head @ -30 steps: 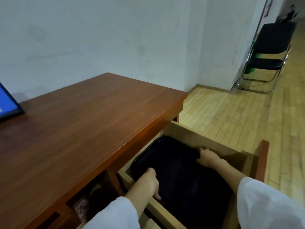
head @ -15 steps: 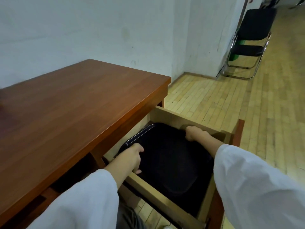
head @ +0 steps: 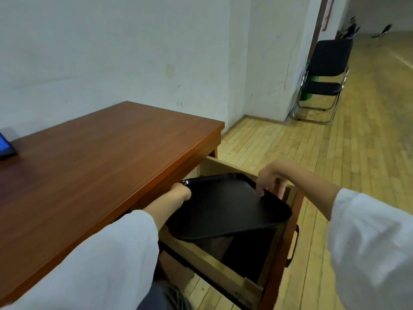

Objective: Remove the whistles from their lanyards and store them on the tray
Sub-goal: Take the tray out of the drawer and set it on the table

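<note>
Tray: we hold the black rectangular plastic tray (head: 223, 211) tilted over the open wooden drawer (head: 212, 265) beneath the reddish-brown wooden desk (head: 100, 164).
Grip: left hand (head: 178, 193) holds the left rim; right hand (head: 270, 177) pinches the far-right rim.
Handling: likely light, stiff and slick, so we favour the rims.
Heading: face up, long axis seemingly near-to-far.

- I can't see the fingers of the left hand (head: 178, 194), which are under the tray (head: 223, 209).
- The left edge cuts off the blue screen (head: 5, 147).
- The far figure (head: 352, 27) is too small to make out.

tray (head: 223, 211): black matt plastic | desk (head: 100, 157): smooth reddish wood
</note>
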Motion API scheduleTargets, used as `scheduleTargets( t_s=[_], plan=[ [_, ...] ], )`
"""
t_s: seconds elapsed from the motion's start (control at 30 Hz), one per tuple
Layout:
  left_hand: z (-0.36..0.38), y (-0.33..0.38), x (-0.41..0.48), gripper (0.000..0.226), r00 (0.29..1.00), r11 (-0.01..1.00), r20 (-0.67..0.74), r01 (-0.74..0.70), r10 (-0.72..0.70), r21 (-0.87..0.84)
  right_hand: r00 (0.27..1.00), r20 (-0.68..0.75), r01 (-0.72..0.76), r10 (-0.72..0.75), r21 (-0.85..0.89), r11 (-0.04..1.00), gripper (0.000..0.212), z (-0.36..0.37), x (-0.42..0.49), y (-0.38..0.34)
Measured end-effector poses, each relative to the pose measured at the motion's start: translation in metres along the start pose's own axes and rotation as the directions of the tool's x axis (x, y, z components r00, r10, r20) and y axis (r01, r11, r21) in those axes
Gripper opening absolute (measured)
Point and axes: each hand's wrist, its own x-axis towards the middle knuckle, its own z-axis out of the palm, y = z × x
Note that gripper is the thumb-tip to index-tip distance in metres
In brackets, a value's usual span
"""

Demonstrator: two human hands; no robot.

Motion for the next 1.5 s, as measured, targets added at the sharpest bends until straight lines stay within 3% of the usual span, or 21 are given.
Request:
scheduleTargets(
  t_s=[0.3, 0.43, 0.57, 0.67, 0.77, 0.93, 1.13, 1.37, 1.5],
  plan=[
    [-0.008, 0.026, -0.082, 0.025, 0.951, 0.946, -0.051, -0.298, 0.306, 0.129, 0.989, 0.079, -0.125, 0.121, 0.053, 0.991, 0.017, 0.012, -0.097, 0.057],
    [-0.023, 0.036, -0.116, 0.019, 0.874, 0.883, -0.17, -0.42, 0.456, 0.208, 0.99, 0.083, -0.13, 0.117, 0.177, 0.976, 0.025, 0.024, -0.131, 0.072],
    [-0.069, 0.027, -0.151, 0.027, 0.781, 0.847, -0.328, -0.484, 0.532, 0.222, 0.998, -0.044, -0.038, 0.051, 0.266, 0.963, 0.034, 0.034, -0.151, 0.049],
    [-0.116, -0.005, -0.161, 0.028, 0.766, 0.878, -0.433, -0.443, 0.475, 0.18, 0.977, -0.207, 0.096, -0.045, 0.242, 0.966, 0.038, 0.041, -0.158, 0.003],
    [-0.167, -0.064, -0.156, 0.028, 0.791, 0.936, -0.512, -0.34, 0.337, 0.09, 0.901, -0.372, 0.301, -0.221, 0.172, 0.938, 0.029, 0.051, -0.168, -0.069],
    [-0.233, -0.164, -0.137, 0.032, 0.801, 0.988, -0.588, -0.154, 0.113, -0.02, 0.641, -0.618, 0.536, -0.456, -0.065, 0.841, 0.028, 0.073, -0.168, -0.18],
    [-0.274, -0.241, -0.108, 0.023, 0.811, 0.999, -0.582, -0.045, 0.054, 0.029, 0.456, -0.679, 0.597, -0.575, -0.246, 0.764, 0.035, 0.086, -0.132, -0.284],
    [-0.316, -0.303, -0.073, 0.02, 0.817, 0.993, -0.569, 0.114, -0.086, 0.013, 0.349, -0.556, 0.708, -0.754, -0.371, 0.601, 0.022, 0.097, -0.08, -0.397],
    [-0.32, -0.321, -0.057, 0.021, 0.832, 0.985, -0.532, 0.17, -0.158, -0.026, 0.339, -0.5, 0.722, -0.797, -0.405, 0.561, 0.025, 0.1, -0.057, -0.433]
  ],
)
